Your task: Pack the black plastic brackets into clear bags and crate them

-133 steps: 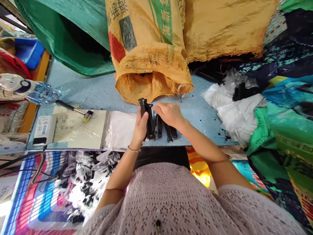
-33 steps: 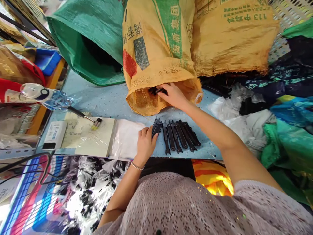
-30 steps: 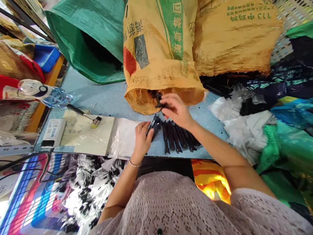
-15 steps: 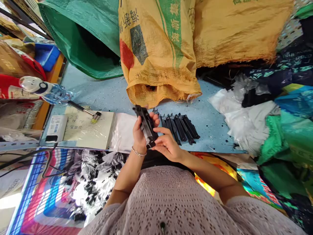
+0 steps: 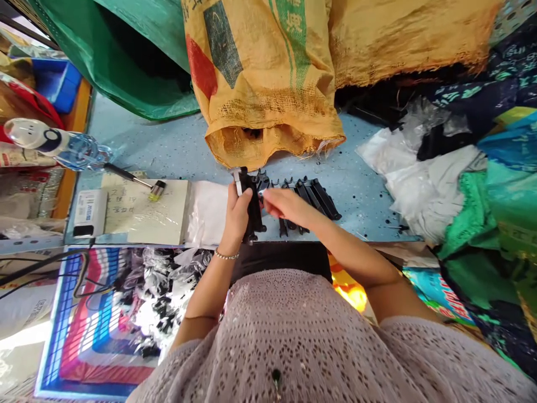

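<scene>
My left hand (image 5: 240,211) is wrapped around a long black plastic part (image 5: 252,215), held upright at the table's front edge; a pale glint shows on its upper end. Several similar pieces may be stacked in this grip, but the fingers cover them. Just right of it, my right hand (image 5: 283,202) has its fingers bent together and slightly blurred, close to the held part. Whatever they pinch is hidden. Beneath and beyond the right hand lies a row of black plastic parts (image 5: 321,198) with forked ends, side by side on the blue table (image 5: 356,218).
A yellow woven sack (image 5: 268,112) opens toward me behind the parts, beside a green sack (image 5: 138,84). To the left are a screwdriver (image 5: 130,176), a cardboard sheet (image 5: 168,215) and a water bottle (image 5: 79,148). White plastic bags (image 5: 428,184) crowd the right; a blue basket (image 5: 54,336) stands below.
The black part has swung more upright in my left hand. My right hand has come off its lower end and moved up toward the row. The view has shifted slightly.
</scene>
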Action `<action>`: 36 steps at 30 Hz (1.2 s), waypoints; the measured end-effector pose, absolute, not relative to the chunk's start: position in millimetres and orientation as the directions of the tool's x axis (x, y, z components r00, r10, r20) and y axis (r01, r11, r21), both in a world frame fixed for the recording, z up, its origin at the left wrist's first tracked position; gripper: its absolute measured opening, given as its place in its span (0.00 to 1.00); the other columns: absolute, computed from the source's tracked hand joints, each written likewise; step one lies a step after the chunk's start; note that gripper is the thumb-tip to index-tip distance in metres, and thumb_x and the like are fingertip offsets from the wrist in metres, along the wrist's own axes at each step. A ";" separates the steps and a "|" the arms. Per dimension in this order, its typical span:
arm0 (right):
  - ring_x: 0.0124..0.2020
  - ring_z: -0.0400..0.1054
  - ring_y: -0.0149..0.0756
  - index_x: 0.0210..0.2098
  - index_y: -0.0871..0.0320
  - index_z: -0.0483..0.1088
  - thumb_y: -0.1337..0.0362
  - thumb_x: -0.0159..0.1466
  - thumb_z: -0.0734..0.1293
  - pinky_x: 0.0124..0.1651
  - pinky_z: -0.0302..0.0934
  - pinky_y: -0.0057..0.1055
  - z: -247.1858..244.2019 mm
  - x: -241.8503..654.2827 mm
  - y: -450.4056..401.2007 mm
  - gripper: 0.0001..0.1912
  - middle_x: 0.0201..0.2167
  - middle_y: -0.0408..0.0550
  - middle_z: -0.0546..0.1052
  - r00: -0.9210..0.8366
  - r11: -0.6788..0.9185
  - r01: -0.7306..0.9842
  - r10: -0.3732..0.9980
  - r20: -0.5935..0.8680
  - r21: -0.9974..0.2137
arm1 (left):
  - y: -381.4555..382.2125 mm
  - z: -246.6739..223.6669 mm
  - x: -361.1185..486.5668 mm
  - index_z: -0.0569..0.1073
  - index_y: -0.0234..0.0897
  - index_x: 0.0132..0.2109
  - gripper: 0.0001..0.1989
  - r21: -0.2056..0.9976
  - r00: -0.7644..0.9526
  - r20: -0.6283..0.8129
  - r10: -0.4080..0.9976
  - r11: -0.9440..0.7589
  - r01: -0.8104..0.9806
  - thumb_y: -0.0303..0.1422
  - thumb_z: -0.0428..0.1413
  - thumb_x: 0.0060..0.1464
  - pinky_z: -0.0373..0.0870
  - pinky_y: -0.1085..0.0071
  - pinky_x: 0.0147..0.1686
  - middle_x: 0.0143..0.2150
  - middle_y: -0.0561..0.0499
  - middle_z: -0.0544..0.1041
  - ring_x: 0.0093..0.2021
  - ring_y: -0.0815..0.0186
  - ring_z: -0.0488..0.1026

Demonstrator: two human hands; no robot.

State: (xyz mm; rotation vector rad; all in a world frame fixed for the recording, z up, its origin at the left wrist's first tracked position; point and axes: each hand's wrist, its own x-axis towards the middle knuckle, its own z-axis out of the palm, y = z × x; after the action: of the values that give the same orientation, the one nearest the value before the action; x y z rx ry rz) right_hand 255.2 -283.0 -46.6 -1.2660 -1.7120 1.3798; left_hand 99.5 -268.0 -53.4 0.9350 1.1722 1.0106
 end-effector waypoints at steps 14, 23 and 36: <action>0.71 0.54 0.62 0.67 0.60 0.64 0.59 0.72 0.62 0.67 0.52 0.64 -85.0 335.8 -349.4 0.26 0.68 0.66 0.65 -0.080 0.093 0.934 0.995 0.052 -0.345 | -206.3 -97.8 91.2 0.67 0.38 0.54 0.24 0.908 0.176 -0.417 0.892 0.404 0.108 0.41 0.65 0.57 0.74 0.70 0.34 0.33 0.55 0.73 0.27 0.69 0.73; 0.56 0.72 0.53 0.64 0.55 0.67 0.58 0.71 0.65 0.59 0.69 0.54 -62.2 326.4 -362.3 0.24 0.58 0.61 0.75 -0.005 0.081 0.725 0.994 0.112 -0.684 | -286.0 -89.4 128.1 0.67 0.41 0.47 0.24 0.787 0.119 -0.444 0.888 0.450 -0.423 0.55 0.59 0.57 0.79 0.65 0.42 0.40 0.52 0.78 0.36 0.66 0.80; 0.40 0.79 0.37 0.47 0.57 0.75 0.55 0.58 0.78 0.48 0.72 0.37 -79.5 292.2 -363.8 0.22 0.43 0.50 0.83 -0.135 -0.467 -0.393 0.882 -0.453 -0.792 | -307.9 -107.0 46.9 0.73 0.38 0.35 0.07 0.634 0.271 -0.019 0.962 -0.198 0.747 0.33 0.60 0.61 0.70 0.59 0.47 0.38 0.44 0.74 0.44 0.56 0.73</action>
State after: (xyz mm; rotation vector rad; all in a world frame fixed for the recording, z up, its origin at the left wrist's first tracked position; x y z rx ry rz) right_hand 292.2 -363.8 -79.5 -1.1878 -0.6289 1.7536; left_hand 46.9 -307.9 -107.0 2.0137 1.5351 0.5279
